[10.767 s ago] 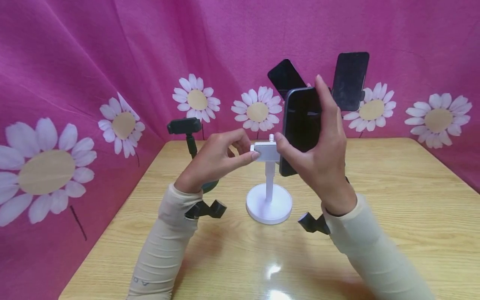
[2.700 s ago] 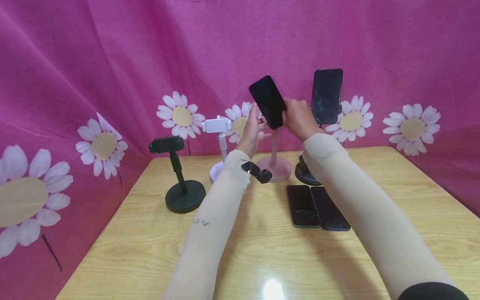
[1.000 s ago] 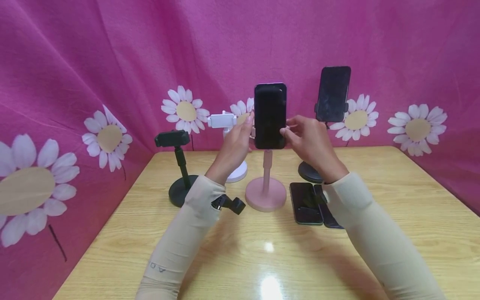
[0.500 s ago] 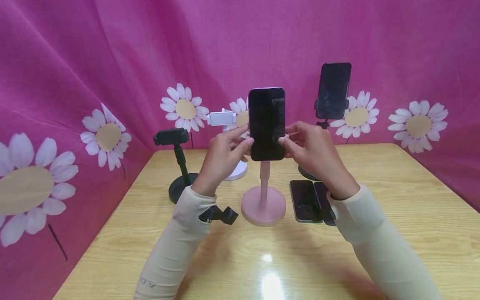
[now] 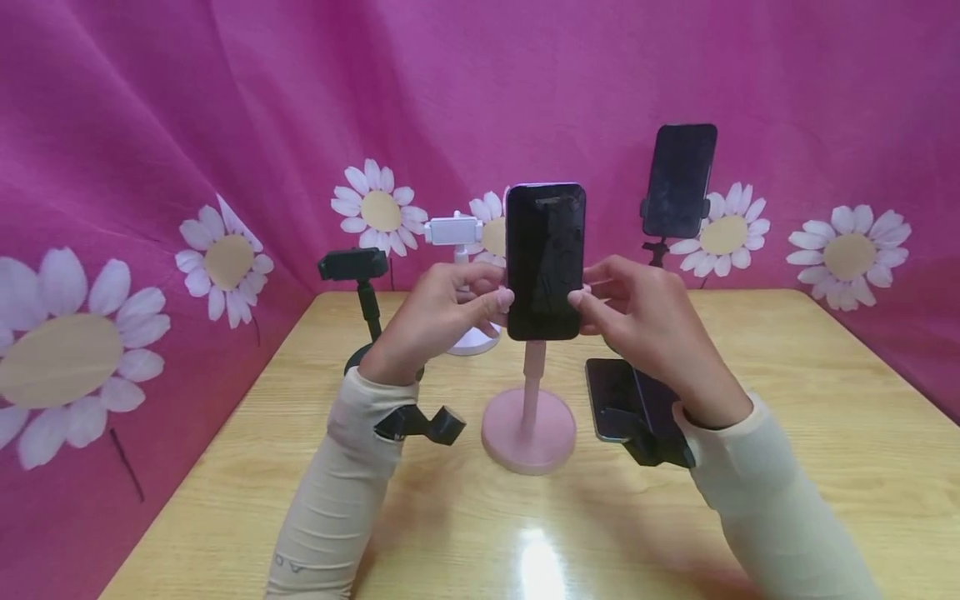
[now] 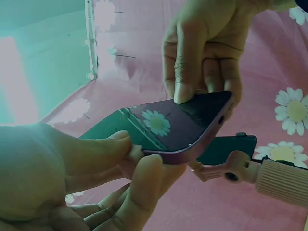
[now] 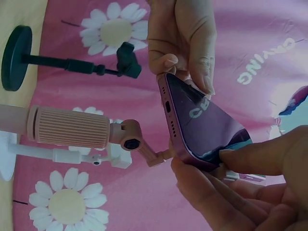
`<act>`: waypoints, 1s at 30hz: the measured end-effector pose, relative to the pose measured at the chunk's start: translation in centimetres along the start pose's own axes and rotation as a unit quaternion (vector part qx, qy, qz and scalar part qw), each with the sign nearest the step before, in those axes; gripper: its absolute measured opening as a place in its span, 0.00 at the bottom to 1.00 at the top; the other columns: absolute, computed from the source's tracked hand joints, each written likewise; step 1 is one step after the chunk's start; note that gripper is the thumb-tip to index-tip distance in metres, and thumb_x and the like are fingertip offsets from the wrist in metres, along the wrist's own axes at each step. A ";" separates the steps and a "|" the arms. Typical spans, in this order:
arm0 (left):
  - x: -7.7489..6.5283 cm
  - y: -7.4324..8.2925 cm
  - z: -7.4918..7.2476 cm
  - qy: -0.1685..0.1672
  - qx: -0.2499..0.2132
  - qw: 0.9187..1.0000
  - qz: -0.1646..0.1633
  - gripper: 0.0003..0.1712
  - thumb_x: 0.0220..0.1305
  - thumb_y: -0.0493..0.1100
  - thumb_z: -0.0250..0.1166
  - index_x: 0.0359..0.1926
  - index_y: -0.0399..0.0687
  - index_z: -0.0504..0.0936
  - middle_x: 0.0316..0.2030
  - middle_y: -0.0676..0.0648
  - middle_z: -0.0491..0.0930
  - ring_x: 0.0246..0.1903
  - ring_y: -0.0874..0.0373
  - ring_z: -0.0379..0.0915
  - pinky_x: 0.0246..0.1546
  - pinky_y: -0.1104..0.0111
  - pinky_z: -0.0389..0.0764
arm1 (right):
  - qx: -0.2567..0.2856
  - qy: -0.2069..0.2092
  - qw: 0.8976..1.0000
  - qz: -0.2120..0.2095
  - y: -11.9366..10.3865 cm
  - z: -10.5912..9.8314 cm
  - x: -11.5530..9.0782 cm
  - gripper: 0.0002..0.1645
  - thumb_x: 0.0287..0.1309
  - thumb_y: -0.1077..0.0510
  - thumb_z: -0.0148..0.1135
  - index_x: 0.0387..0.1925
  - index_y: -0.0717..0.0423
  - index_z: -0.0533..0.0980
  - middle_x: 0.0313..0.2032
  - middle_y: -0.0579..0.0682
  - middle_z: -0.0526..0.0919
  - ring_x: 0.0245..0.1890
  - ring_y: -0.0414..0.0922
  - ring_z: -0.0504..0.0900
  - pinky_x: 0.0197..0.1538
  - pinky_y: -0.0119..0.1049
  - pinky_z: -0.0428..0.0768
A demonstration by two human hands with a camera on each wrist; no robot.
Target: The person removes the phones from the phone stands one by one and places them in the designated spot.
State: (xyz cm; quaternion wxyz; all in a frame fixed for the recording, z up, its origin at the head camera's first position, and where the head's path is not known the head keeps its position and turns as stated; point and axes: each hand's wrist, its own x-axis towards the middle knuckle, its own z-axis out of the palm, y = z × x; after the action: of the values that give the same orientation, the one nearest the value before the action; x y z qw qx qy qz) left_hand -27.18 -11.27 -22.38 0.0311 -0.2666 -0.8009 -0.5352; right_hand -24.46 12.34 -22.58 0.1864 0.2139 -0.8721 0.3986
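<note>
A smartphone (image 5: pixel 545 261) with a dark screen stands upright on a pink phone stand (image 5: pixel 528 429) in the head view. My left hand (image 5: pixel 438 317) pinches its lower left edge between thumb and fingers. At the lower right edge, the thumb of my right hand (image 5: pixel 652 321) lies on the screen with the fingers behind. The right wrist view shows the phone's purple frame (image 7: pixel 178 144) and the stand's jointed neck (image 7: pixel 131 137) below it. The stand's clamp is mostly hidden behind the phone and fingers.
Behind my left hand are a black phone stand (image 5: pixel 352 265) and a white one (image 5: pixel 453 231), both without phones. Another black stand at back right bears a phone (image 5: pixel 680 179). Two phones (image 5: pixel 611 398) lie side by side on the wooden table (image 5: pixel 480 533), partly under my right wrist.
Earlier the phone leaned tilted on the pink stand farther back; now it is upright and nearer. Both hands have settled at its lower edges. The white stand moved back earlier.
</note>
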 end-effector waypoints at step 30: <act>-0.8 0.4 -0.4 -0.030 0.051 0.998 0.010 0.13 0.64 0.43 0.66 0.49 0.50 0.81 0.34 0.47 0.82 0.31 0.52 0.81 0.35 0.59 0.82 | -0.019 0.085 0.994 -0.066 -1.4 1.1 -0.8 0.37 0.56 0.52 0.69 0.65 0.53 0.66 0.47 0.55 0.81 0.45 0.50 0.83 0.49 0.49 0.81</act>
State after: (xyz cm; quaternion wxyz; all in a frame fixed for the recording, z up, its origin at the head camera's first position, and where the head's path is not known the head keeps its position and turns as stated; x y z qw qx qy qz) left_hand -26.36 -11.87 -22.10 0.0255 -0.2884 -0.8250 -0.4853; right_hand -23.21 10.84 -22.79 0.2895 0.2328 -0.8447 0.3853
